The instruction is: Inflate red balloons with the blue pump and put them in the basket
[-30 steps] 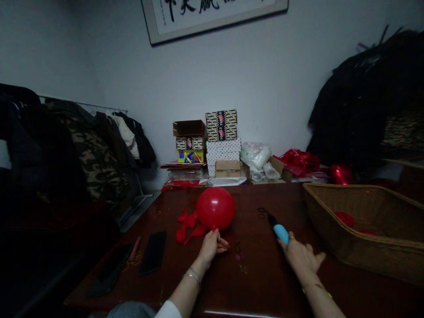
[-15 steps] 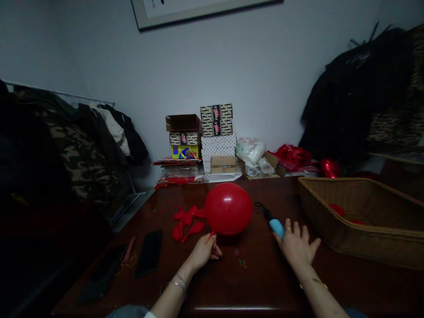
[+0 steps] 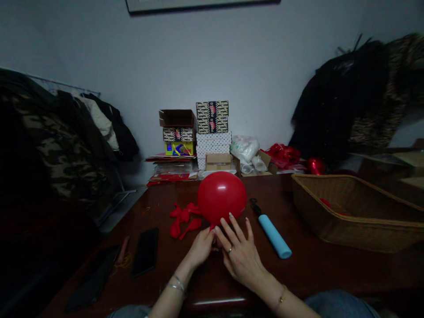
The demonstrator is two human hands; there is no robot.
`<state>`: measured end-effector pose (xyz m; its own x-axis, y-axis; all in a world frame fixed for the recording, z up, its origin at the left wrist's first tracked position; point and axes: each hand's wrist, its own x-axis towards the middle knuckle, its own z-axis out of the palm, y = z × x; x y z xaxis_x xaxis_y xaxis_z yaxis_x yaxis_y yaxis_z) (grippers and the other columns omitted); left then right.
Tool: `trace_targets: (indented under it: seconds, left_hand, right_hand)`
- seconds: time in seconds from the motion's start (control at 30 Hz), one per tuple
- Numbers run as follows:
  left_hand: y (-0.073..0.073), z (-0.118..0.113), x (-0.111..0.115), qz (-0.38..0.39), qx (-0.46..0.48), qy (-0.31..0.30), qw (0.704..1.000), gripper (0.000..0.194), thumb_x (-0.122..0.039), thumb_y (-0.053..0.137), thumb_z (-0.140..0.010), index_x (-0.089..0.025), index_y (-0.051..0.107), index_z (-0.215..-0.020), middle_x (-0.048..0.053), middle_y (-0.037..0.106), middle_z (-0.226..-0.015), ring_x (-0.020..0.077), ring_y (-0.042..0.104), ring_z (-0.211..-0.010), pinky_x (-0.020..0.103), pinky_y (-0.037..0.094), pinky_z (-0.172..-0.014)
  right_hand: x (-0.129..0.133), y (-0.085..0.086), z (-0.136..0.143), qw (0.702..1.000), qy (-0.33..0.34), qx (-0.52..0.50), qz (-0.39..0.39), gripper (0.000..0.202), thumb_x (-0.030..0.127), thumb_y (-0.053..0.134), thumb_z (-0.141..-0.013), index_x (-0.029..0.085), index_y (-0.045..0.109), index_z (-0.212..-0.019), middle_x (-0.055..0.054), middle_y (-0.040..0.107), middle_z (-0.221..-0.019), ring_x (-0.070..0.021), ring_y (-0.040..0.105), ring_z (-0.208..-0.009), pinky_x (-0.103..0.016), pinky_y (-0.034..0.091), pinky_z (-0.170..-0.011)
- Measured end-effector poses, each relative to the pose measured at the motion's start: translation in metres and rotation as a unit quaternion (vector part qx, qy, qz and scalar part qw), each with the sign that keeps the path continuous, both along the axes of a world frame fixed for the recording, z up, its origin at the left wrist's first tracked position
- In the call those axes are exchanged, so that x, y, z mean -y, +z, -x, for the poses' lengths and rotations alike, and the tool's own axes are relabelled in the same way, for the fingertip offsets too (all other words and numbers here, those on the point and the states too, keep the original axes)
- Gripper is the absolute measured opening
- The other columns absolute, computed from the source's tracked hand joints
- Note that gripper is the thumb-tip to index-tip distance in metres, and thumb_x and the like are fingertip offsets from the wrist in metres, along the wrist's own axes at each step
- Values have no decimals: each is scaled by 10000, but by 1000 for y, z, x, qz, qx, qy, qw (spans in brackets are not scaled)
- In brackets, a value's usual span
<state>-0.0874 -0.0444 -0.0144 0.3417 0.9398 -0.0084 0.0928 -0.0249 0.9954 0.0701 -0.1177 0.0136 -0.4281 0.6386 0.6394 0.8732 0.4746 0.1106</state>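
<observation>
An inflated red balloon stands over the dark wooden table, its neck pinched in my left hand. My right hand is beside it, fingers spread in front of the balloon's lower edge; its thumb is partly hidden and nothing shows in its grasp. Just left of the balloon lie several limp red balloons. A light blue hand pump with a black end rests on the table to the right of my right hand.
A wicker basket holding something red stands at the right. Two dark flat objects, one a phone-like slab, lie at the left near a reddish stick. Stacked boxes stand behind the table.
My right hand has left the blue pump and moved left to the balloon's neck beside my left hand. The pump now lies free. The view has shifted slightly.
</observation>
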Motion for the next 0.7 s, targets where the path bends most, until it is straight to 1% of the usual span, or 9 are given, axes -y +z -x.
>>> trace_targets:
  seconds: [0.07,0.13,0.23,0.3,0.4,0.47,0.57,0.63,0.7]
  left_hand:
    - [2,5,0,-21,-36,-6,999,414,-532,396,-837,-148,533,-769,27,583,-718,156,547,-662,287,474,-605]
    - [4,8,0,-51,-98,-8,994,416,-517,357,-852,-153,519,-731,28,575,-706,156,538,-660,288,457,-627]
    - [11,10,2,-134,-205,-9,969,380,-442,333,-871,-165,525,-696,40,586,-722,166,536,-688,290,428,-672]
    - [18,10,5,-179,-250,-10,951,379,-396,304,-885,-172,532,-679,47,595,-735,176,540,-721,293,413,-697]
    - [30,11,11,-211,-287,-29,934,409,-357,271,-899,-180,531,-639,44,601,-710,182,542,-736,288,399,-702]
    - [37,12,14,-229,-297,-51,925,420,-340,270,-907,-181,524,-612,35,599,-682,173,543,-708,278,396,-688]
    - [44,16,17,-254,-304,-81,915,453,-345,252,-928,-178,528,-609,21,598,-651,147,545,-637,257,402,-658]
    - [48,21,17,-287,-323,-59,900,456,-359,247,-938,-177,545,-644,20,607,-651,141,550,-619,248,409,-630]
    - [51,28,15,-348,-363,8,864,421,-359,284,-936,-180,568,-682,29,625,-675,153,562,-643,251,423,-618]
  right_hand:
    - [-6,2,7,1000,-5,3,8,693,308,499,-824,223,170,-1429,-73,187,-1496,-336,83,-1364,-629,22,-1049]
    - [-14,4,8,1000,-23,3,12,701,309,504,-826,224,159,-1431,-77,182,-1497,-341,61,-1365,-633,18,-1047]
    - [-25,4,7,999,-40,9,16,691,331,511,-836,267,161,-1429,-66,172,-1499,-338,44,-1367,-631,19,-1047]
    - [-31,3,7,999,-45,11,23,727,370,552,-817,289,164,-1426,-70,159,-1502,-335,42,-1368,-626,17,-1049]
    - [-37,1,10,998,-56,2,40,894,444,674,-710,285,163,-1426,-103,139,-1502,-350,36,-1364,-626,7,-1045]
    - [-39,0,13,997,-58,-6,44,975,472,718,-652,280,160,-1427,-122,140,-1500,-356,35,-1363,-627,-1,-1043]
    - [-41,0,18,997,-66,-21,38,937,471,710,-663,288,189,-1421,-138,153,-1494,-352,46,-1364,-627,-10,-1038]
    - [-42,2,20,995,-84,-32,34,856,432,691,-698,302,231,-1408,-135,156,-1493,-344,58,-1365,-621,-12,-1039]
    - [-41,5,22,993,-104,-38,35,784,373,673,-727,309,268,-1395,-124,153,-1496,-333,67,-1367,-609,-14,-1043]
